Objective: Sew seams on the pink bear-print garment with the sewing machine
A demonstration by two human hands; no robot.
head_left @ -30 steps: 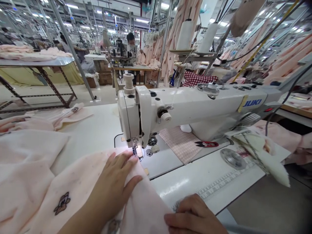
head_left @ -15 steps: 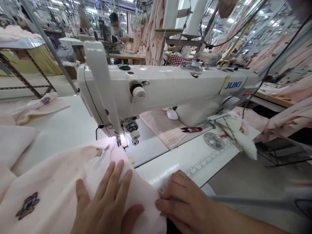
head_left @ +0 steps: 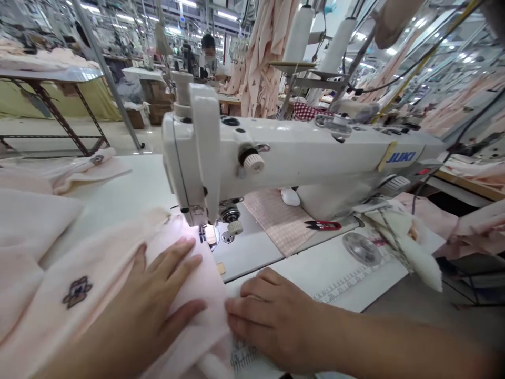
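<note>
Pale pink fabric with small printed bears lies across the left of the sewing table, its front edge under the needle area of a white sewing machine. My left hand rests flat on this fabric, fingers spread and pointing at the presser foot. At the fabric's right edge, my right hand has its fingers curled together, pinching that edge. The fingertips of the right hand are partly hidden. A lamp lights the cloth near the needle.
Red-handled thread snips and a white rounded case lie by the machine's base. A clear bobbin-like disc and a printed ruler strip are on the right. Thread cones stand behind; a person sits farther back.
My view has shifted, so the machine sits further right. My left hand has moved closer to the presser foot with the fabric. My right hand stays at the fabric's right edge.
</note>
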